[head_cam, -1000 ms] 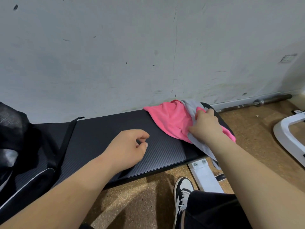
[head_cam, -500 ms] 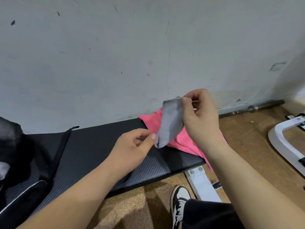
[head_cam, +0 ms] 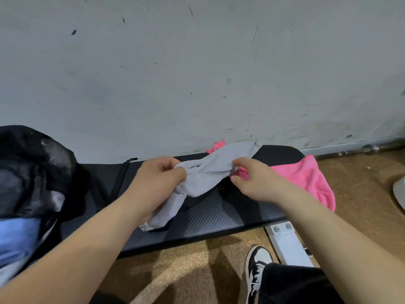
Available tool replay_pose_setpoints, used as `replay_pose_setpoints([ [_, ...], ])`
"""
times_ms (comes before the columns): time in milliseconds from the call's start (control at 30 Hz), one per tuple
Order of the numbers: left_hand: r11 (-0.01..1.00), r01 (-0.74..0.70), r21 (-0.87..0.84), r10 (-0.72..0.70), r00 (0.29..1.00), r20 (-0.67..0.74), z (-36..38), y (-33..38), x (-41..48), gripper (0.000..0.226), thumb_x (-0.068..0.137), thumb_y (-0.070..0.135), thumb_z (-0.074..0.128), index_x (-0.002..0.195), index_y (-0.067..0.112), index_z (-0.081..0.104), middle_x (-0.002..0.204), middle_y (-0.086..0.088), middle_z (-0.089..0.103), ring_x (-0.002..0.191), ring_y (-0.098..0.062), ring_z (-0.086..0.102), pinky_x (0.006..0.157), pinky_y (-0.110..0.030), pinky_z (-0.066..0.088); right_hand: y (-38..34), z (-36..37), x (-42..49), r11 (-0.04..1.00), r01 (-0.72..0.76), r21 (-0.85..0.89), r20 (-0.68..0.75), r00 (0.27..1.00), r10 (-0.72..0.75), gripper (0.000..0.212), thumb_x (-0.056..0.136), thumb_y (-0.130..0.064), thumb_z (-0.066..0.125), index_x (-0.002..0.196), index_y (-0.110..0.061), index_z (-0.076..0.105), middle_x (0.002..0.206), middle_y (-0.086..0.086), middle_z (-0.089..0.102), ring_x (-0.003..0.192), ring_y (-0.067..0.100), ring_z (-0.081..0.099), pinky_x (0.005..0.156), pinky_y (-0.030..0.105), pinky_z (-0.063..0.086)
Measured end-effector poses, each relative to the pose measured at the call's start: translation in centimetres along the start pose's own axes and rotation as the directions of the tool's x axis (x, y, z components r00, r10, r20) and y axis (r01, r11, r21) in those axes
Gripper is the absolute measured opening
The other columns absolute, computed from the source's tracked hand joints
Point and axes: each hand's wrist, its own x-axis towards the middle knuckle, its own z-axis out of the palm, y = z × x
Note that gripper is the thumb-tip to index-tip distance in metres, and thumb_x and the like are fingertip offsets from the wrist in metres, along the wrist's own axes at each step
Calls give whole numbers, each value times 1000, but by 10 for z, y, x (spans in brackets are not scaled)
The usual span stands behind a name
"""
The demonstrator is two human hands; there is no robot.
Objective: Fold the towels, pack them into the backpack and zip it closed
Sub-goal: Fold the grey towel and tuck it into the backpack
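Note:
A grey towel point(head_cam: 210, 172), twisted and crumpled, hangs between both hands above the black padded bench point(head_cam: 214, 218). My left hand point(head_cam: 157, 181) grips its left part, with a loose end trailing down onto the bench. My right hand point(head_cam: 252, 178) pinches the towel's right part. A pink towel point(head_cam: 306, 178) lies crumpled on the bench's right end and droops over the edge. The black backpack point(head_cam: 37, 172) stands open at the bench's left end, with something blue point(head_cam: 17, 242) showing inside.
A scuffed white wall rises right behind the bench. A metal bar point(head_cam: 370, 148) lies on the floor along the wall at right. A white bench leg point(head_cam: 287, 244) and my shoe point(head_cam: 256, 266) are on the brown floor below. A white object point(head_cam: 400, 194) sits at the right edge.
My right hand lifted the grey towel off the pink one and my left hand took hold of it. Both hands now hold it stretched over the bench; the view shifted left, showing more backpack.

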Motion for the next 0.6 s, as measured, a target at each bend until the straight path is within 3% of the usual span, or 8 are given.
replay_pose_setpoints([
  [67,1000,-20,-2,19,995,-94,-17,-3,-3,31,84,7,57,55,18,59,50,9,52,57,-14,47,59,-27,37,2,8,6,993,-47,-110,126,990,61,55,99,-37,60,151,-24,48,152,2,54,142,23,49,116,29,36],
  [167,998,-36,60,49,971,-235,-42,-10,-8,33,86,12,54,54,18,54,47,12,47,57,-15,44,57,-28,34,-3,16,14,958,-123,-258,198,964,177,58,100,-48,51,155,-35,39,161,5,45,149,26,40,123,38,31],
  [300,946,-15,325,94,970,-226,-68,-27,-11,23,86,24,52,69,13,62,54,3,64,64,-20,61,63,-37,47,-37,22,17,906,-180,-382,26,978,205,47,86,-53,45,123,-24,50,124,11,67,114,36,62,97,49,52],
  [400,901,3,434,36,996,-83,-85,-48,-10,16,87,25,58,93,31,72,83,13,76,83,-15,71,82,-41,59,-68,27,13,924,-70,-376,-47,997,57,41,92,-41,59,128,-23,57,124,8,57,118,34,56,94,45,51],
  [467,780,-38,625,48,999,0,-98,-65,-8,35,90,28,62,125,36,65,118,13,70,106,-15,68,95,-40,56,-85,37,13,953,90,-289,-11,995,-97,48,92,-33,66,139,-29,58,134,5,52,128,31,51,101,45,48],
  [533,673,-56,737,73,997,9,-110,-79,-5,47,90,36,67,136,30,58,121,8,63,109,-17,62,93,-37,54,-96,51,14,950,224,-217,106,973,-205,52,91,-31,72,141,-30,60,141,1,52,135,25,49,111,39,42],
  [600,689,-85,720,98,995,24,-118,-87,-5,36,85,45,74,118,31,64,105,11,63,97,-12,62,84,-32,53,-101,66,18,945,265,-191,272,939,-208,58,86,-39,79,141,-30,61,144,-3,55,136,19,51,115,35,40],
])
